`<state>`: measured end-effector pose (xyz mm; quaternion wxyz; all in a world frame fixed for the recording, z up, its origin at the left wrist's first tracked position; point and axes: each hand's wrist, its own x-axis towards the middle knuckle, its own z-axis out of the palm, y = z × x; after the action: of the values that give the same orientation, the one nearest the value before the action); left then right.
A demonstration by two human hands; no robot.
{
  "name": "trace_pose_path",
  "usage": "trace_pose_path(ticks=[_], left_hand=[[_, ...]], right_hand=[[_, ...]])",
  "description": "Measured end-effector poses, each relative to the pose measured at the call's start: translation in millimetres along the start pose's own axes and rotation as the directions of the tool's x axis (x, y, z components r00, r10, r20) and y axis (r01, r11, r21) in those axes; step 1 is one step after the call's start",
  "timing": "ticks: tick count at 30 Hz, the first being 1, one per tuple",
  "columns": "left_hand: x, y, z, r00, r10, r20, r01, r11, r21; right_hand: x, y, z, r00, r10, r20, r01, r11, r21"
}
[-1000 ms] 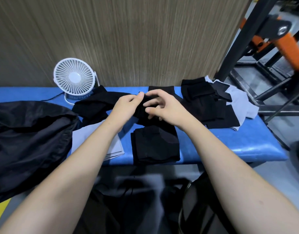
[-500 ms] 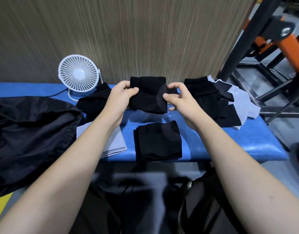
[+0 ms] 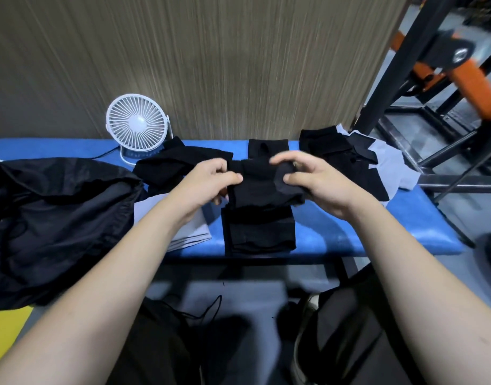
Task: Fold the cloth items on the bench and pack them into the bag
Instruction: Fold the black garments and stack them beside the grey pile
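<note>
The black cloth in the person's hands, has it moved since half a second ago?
Yes. The black cloth has come down toward the folded black stack on the bench.

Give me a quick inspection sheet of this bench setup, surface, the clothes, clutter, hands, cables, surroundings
Surface: blue padded bench.
Job's things: black cloth held over a folded black stack; unfolded pile to the right; black bag to the left.
Clutter: white fan at the back; grey folded item beside the stack.
Grippers: left hand and right hand both grip the black cloth.
Cables: fan cord on the bench.
Surroundings: wood-grain wall; black metal frame on the right.
</note>
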<state>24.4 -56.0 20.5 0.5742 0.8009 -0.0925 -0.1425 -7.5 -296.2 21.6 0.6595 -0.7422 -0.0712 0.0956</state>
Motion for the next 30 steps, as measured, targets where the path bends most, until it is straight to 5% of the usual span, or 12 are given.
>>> trace_pose_path(ticks=[10, 16, 30], left_hand=[[-18.3, -19.6, 12.5, 0.995, -0.087, 0.057, 0.06, 0.924, 0.377], [-17.9, -24.5, 17.9, 0.997, 0.061, 0.044, -0.075, 0.78, 0.622], [1.1, -31.1, 6.4, 0.981, 0.19, -0.027, -0.103, 0.639, 0.762]], right_hand=[[-33.3, 13.8, -11.1, 0.994, 0.109, 0.029, -0.089, 0.915, -0.393], [-29.4, 18.1, -6.5, 0.972, 0.217, 0.094, -0.143, 0.857, -0.495], [8.7, 28.3, 22.1, 0.99, 0.122, 0.065, -0.031, 0.654, -0.756]])
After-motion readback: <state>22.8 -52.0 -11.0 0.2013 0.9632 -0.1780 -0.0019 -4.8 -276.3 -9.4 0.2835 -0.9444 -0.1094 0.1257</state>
